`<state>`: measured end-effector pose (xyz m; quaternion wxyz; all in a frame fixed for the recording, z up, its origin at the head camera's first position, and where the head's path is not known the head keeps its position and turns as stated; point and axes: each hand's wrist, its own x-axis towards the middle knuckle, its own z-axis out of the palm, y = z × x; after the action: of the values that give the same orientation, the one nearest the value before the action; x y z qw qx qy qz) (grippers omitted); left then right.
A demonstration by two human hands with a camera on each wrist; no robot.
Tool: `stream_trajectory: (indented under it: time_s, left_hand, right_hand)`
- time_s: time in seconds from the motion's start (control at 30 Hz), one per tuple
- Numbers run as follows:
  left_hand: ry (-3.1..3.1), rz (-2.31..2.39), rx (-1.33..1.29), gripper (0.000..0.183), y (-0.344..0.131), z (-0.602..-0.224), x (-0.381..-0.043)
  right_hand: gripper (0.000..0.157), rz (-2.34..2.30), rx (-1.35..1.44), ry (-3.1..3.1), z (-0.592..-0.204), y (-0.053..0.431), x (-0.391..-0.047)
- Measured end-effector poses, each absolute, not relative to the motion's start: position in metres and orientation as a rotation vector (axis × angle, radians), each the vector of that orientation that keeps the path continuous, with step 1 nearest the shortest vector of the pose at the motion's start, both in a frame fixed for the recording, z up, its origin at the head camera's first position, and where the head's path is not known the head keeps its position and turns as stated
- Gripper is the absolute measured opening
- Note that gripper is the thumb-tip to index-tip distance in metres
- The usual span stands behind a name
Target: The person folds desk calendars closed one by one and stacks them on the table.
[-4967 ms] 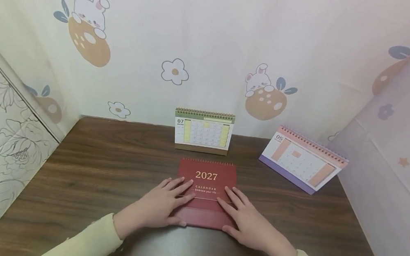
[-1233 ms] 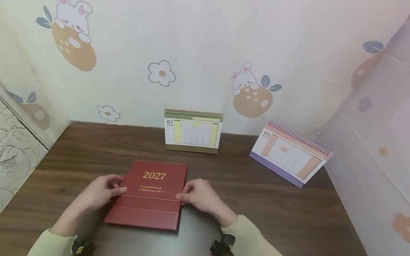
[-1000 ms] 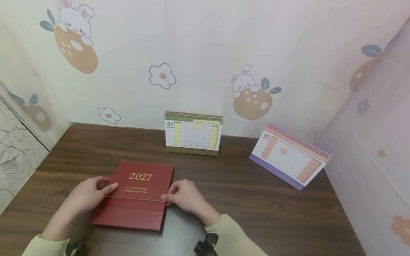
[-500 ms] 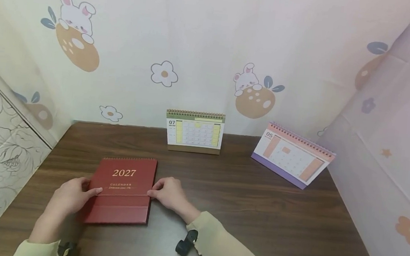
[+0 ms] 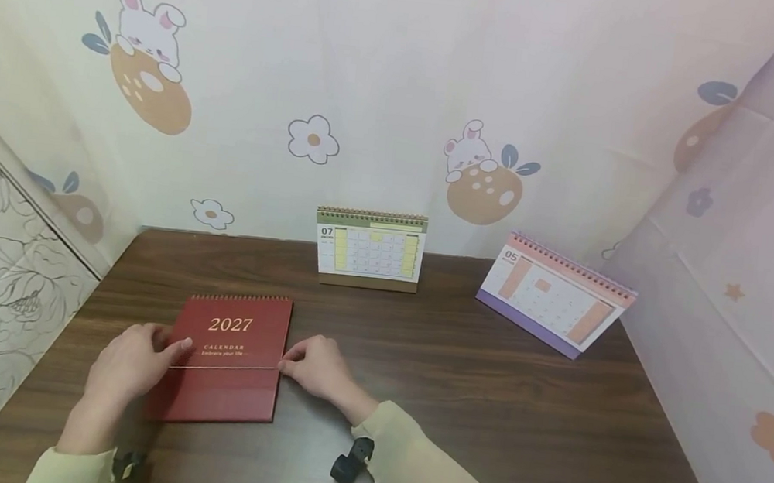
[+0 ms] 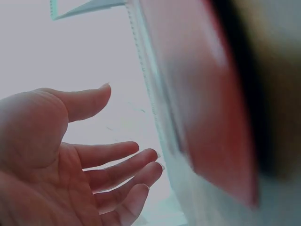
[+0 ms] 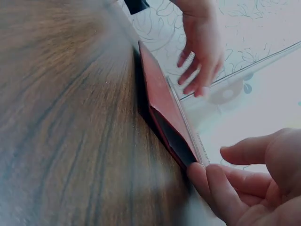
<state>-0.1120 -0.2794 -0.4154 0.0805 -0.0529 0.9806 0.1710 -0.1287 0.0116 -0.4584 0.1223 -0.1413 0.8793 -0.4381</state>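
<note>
A dark red 2027 desk calendar [image 5: 231,335] with a spiral top sits on the left part of the wooden table, slanting up toward its binding. My left hand [image 5: 130,363] is at its left edge; the left wrist view shows that hand [image 6: 80,155] with fingers loosely bent, apart from the red cover [image 6: 202,103]. At the right edge is my right hand [image 5: 319,367]. Its fingertips [image 7: 200,174] meet the calendar's side [image 7: 162,94] in the right wrist view, while the thumb stands away. The dark hollow under the stand shows there.
A green-topped desk calendar [image 5: 372,252] reading 07 stands at the back middle. To its right, a pink and purple one [image 5: 556,297] reading 05 stands at an angle. Patterned curtains [image 5: 389,78] hang behind and beside the wooden table [image 5: 455,404].
The red calendar has travelled from the table's middle to the left. My hands, first spread on its cover, shifted to its side edges and moved left with it. It has nearly stopped over the last half second.
</note>
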Motion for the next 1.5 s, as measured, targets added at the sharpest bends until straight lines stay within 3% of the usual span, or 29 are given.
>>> stream_trajectory:
  time_s: [0.47, 0.77, 0.97, 1.13, 1.33, 1.5]
  left_hand:
    - [2.918, 0.734, 0.067, 0.077, -0.202, -0.387, -0.154]
    - [2.749, 1.004, 0.134, 0.066, -0.149, -0.401, -0.188]
    - [2.693, 1.288, 0.086, 0.072, -0.128, -0.406, -0.224]
    - [2.598, 1.598, -0.031, 0.081, -0.116, -0.408, -0.252]
    - [2.432, 1.801, -0.094, 0.082, -0.101, -0.409, -0.271]
    - [2.318, 1.903, -0.065, 0.072, -0.094, -0.415, -0.276]
  right_hand:
    - [0.017, -1.285, -0.614, 2.402, -0.463, 0.022, -0.131]
    - [0.018, -1.457, -0.337, 2.474, -0.467, 0.097, -0.149]
    - [0.016, -1.688, 0.045, 2.568, -0.46, 0.157, -0.176]
    - [0.029, -1.839, 0.249, 2.548, -0.448, 0.19, -0.197]
    - [0.05, -1.835, 0.201, 2.576, -0.438, 0.199, -0.223]
    - [0.063, -1.855, 0.118, 2.501, -0.435, 0.188, -0.242]
